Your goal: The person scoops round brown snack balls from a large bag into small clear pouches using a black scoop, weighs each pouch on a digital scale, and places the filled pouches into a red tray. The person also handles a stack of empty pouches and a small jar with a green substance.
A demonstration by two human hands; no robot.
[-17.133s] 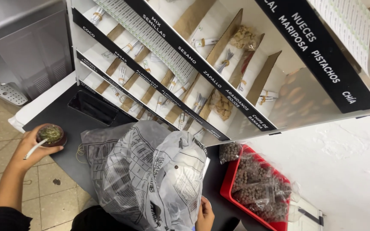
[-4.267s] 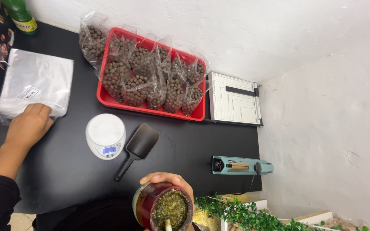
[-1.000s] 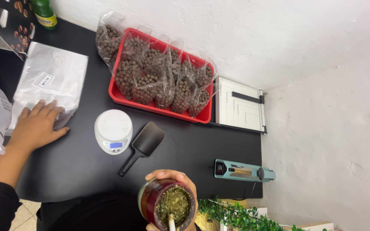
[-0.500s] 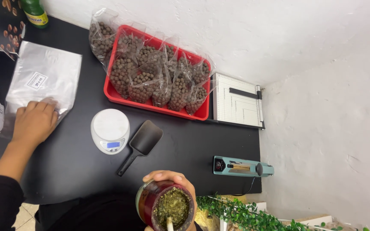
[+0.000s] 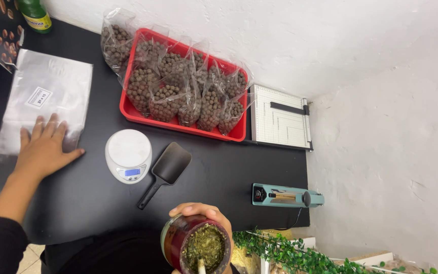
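Observation:
My left hand (image 5: 44,148) lies flat, fingers spread, on the near edge of a stack of silvery foil bags (image 5: 44,96) at the left of the black table (image 5: 219,177). My right hand (image 5: 205,213) grips a dark red cup (image 5: 194,247) filled with green herb, a metal straw standing in it, low and close to me. A small round white kitchen scale (image 5: 128,154) and a black plastic scoop (image 5: 166,167) sit between the two hands.
A red tray (image 5: 129,112) packed with clear bags of brown balls stands at the back. Right of it lie a white paper cutter (image 5: 280,123) and a teal heat sealer (image 5: 286,196). A green bottle (image 5: 35,13) stands far left; green plant leaves (image 5: 300,253) hang below the table edge.
The view has shifted slightly. My left hand stays on the foil bags and my right hand keeps holding the cup in the same place.

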